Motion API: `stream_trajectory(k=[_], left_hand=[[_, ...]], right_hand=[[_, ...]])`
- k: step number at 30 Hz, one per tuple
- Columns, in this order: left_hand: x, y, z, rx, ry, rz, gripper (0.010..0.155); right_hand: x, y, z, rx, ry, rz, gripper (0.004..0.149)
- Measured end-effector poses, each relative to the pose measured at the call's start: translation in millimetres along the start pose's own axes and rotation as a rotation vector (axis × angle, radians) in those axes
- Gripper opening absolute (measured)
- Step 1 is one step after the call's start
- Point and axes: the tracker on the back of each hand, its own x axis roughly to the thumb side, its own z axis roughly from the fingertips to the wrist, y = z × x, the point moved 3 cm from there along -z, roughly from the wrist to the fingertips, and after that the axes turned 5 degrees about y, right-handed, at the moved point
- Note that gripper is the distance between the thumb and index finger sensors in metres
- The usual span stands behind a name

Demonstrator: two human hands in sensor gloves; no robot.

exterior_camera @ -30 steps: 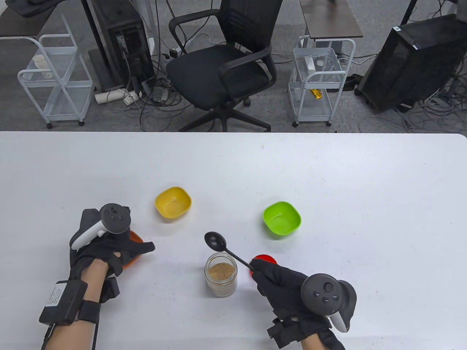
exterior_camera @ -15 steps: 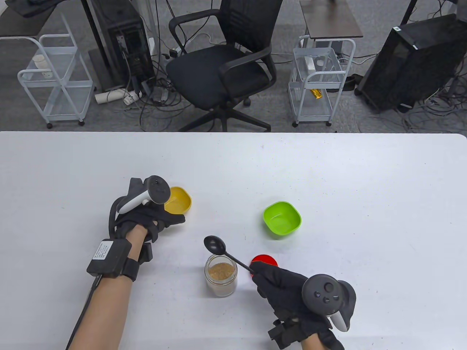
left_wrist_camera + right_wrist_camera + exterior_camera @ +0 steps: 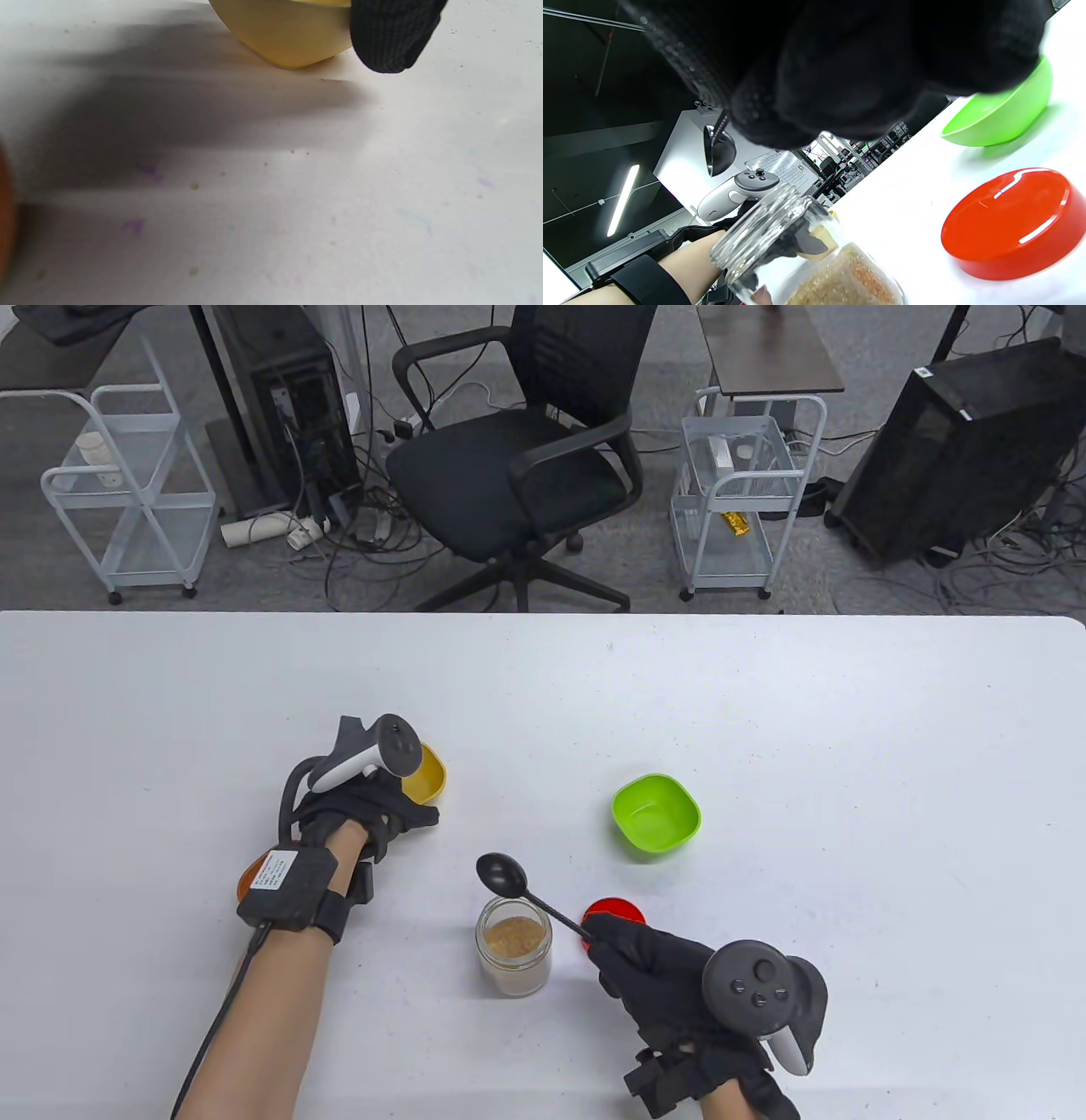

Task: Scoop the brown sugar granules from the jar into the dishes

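A glass jar [image 3: 513, 955] of brown sugar [image 3: 513, 936] stands open near the table's front. My right hand [image 3: 599, 935] pinches the handle of a black spoon [image 3: 501, 872], whose empty bowl hovers just past the jar's far rim. In the right wrist view the jar [image 3: 797, 254] is below my glove and the spoon [image 3: 719, 150] above it. My left hand [image 3: 399, 806] grips the near-left rim of the yellow bowl [image 3: 430, 774]. Its thumb [image 3: 394, 42] lies against the bowl's outer wall [image 3: 288, 34]. The green bowl [image 3: 656, 813] sits empty to the right.
A red lid [image 3: 616, 911] lies flat between the jar and my right hand, also in the right wrist view [image 3: 1014, 220]. An orange dish [image 3: 251, 879] peeks out under my left wrist. The table's far edge [image 3: 543, 614] borders a chair and carts.
My left hand left the orange dish and moved up and right to the yellow bowl, taking hold of it. The right hand, spoon and jar have barely moved.
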Motion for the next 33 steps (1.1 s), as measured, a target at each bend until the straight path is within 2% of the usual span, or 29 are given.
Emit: stream_trajectory(k=[3,7,14,21,27,33], left_hand=[[2.8,0.8,1.3,0.013,-0.018,0.029,0.116],[7.9,5.9,15.4,0.075,-0.070,0.011,0.116],[10.1,16.5,57.9,0.176,-0.180,0.072,0.116],[9.5,22.2,106.0,0.221,-0.247,0.126,0.116],[14.1,13.8,146.7,0.268,-0.295,0.126,0.115],[11.2,-10.7,178.3,0.325,-0.330,0.160,0.115]], right_hand=[[-0.1,0.3,-0.1,0.002,0.001,-0.001,0.038],[-0.3,0.3,-0.3,0.003,0.000,0.000,0.038],[-0.7,1.2,-1.2,0.008,0.004,0.004,0.038],[-1.0,0.3,-3.1,0.015,0.003,-0.008,0.038],[-2.3,-2.9,-5.4,-0.005,0.000,-0.016,0.038],[-3.7,-1.7,-7.1,0.008,0.006,-0.016,0.038]])
